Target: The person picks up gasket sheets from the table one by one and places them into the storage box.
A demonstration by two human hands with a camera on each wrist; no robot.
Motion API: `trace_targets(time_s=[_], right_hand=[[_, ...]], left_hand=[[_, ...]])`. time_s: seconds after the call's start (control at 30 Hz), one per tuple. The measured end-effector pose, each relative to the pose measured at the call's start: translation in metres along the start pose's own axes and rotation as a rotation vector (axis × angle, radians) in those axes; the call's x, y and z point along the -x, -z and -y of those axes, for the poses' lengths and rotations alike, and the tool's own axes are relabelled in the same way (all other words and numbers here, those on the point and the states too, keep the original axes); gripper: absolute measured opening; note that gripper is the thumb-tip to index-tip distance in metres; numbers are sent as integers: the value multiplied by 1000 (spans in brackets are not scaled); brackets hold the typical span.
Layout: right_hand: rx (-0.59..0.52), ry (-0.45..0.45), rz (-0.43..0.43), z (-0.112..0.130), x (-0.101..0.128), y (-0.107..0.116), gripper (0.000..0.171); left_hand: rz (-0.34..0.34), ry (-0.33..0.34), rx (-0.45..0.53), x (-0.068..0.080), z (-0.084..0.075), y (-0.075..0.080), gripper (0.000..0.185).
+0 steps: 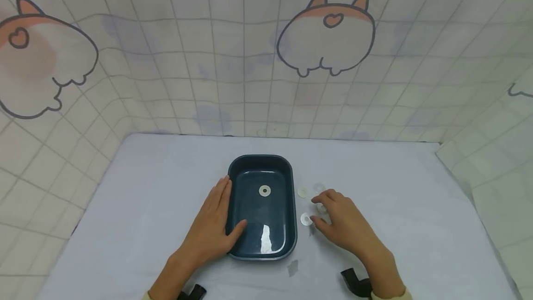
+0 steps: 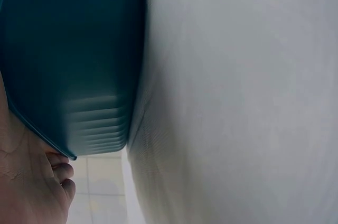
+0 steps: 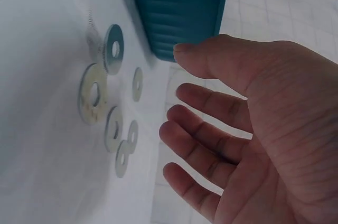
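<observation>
A dark teal rectangular tray [image 1: 250, 212] lies on the white-covered table, with one pale flat washer [image 1: 261, 189] inside. My left hand [image 1: 210, 230] rests along the tray's left rim, fingers straight and thumb over the inside edge. In the left wrist view, part of this hand [image 2: 29, 187] shows by the tray's rim [image 2: 39, 131]. Right of the tray, my right hand [image 1: 343, 221] hovers over several loose washers, thumb and fingers apart. The right wrist view shows nothing between its fingers. A stained washer [image 3: 90, 112] and a blue-grey washer [image 3: 112, 64] lie nearest the camera.
A small grey-green patch [image 1: 293, 268] marks the tablecloth near the tray's front right corner. Patterned grid curtains [image 1: 225, 78] hang behind the table and along both sides. Black curved pieces [image 1: 356, 284] are at the wrists.
</observation>
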State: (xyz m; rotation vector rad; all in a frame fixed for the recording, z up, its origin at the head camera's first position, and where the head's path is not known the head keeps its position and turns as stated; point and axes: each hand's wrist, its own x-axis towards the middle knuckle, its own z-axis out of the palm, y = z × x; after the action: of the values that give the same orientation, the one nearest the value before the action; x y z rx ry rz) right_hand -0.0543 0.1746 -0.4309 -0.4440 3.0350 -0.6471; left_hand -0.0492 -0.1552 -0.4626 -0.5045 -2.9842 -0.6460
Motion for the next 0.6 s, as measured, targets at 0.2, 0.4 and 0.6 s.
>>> trace_targets(time_s=[0.2,0.4,0.6], right_hand=[[-1,-27,17,-1,9,-6,34],[5,-48,61,0,7,-6,31],[3,-64,78,-3,9,-7,30]], left_hand=[[-8,-15,-14,3,0,0,101],[-25,-20,-22,2,1,2,99],[-30,-26,-26,2,1,0,99]])
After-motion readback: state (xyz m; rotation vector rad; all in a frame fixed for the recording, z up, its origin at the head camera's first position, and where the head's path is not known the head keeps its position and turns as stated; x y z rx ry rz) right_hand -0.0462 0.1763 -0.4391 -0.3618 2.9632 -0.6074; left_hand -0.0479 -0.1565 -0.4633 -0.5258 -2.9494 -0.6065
